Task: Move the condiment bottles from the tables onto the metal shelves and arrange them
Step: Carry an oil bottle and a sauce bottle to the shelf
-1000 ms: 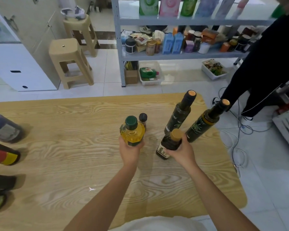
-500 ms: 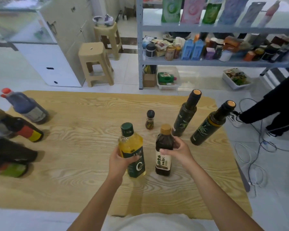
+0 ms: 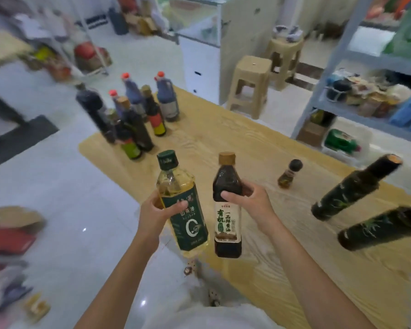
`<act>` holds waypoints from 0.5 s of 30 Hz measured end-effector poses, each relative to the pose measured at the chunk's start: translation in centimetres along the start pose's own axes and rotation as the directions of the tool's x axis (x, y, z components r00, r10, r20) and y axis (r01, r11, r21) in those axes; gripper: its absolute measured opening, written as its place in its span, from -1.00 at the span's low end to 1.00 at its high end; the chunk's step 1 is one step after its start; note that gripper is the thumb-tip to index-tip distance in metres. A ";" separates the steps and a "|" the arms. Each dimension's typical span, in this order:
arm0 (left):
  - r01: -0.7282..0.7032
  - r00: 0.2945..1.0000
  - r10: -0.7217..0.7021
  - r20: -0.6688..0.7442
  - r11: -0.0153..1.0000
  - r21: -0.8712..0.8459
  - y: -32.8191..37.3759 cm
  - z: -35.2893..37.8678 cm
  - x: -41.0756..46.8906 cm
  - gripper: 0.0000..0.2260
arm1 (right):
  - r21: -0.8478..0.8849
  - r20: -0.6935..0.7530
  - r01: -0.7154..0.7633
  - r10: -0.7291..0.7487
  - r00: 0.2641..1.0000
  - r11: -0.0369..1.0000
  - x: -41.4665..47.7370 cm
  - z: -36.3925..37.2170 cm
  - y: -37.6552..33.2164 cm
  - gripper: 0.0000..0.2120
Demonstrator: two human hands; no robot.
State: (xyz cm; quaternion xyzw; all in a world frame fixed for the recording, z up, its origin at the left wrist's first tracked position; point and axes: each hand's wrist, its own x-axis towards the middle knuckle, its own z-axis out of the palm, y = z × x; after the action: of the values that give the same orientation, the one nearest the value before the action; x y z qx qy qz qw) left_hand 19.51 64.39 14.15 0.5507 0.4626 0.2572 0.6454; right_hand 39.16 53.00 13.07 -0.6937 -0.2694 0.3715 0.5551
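At the wooden table's [image 3: 294,269] edge: left hand [image 3: 156,213] gripped a yellow oil bottle [image 3: 183,210], right hand [image 3: 252,203] a dark sauce bottle [image 3: 227,210], both clear of it.
Far corner: blurred bottle cluster [image 3: 133,119], perhaps eight.
Room: metal shelves [image 3: 375,60], beige stools [image 3: 250,77] beyond.

Both bottles now lifted off the wooden table [image 3: 271,269]: left hand [image 3: 156,213] holds the yellow oil bottle [image 3: 182,205], right hand [image 3: 253,205] the dark sesame oil bottle [image 3: 227,207], up in the air. Camera has swung left; dark bottle cluster [image 3: 131,117] now in view.
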 end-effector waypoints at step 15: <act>-0.284 0.821 0.132 -0.556 0.939 -0.195 2.0 -16.3 -13.4 -0.49 | 0.145 0.583 0.305 -0.330 0.742 0.941 -4.1 22.5 -11.3 -0.53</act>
State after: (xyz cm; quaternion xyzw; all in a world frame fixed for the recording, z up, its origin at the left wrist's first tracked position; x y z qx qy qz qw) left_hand -0.40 61.35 20.85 0.4117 0.5209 0.5301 0.5273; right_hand 18.85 65.30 22.54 -0.4729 -0.5373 0.4769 0.5101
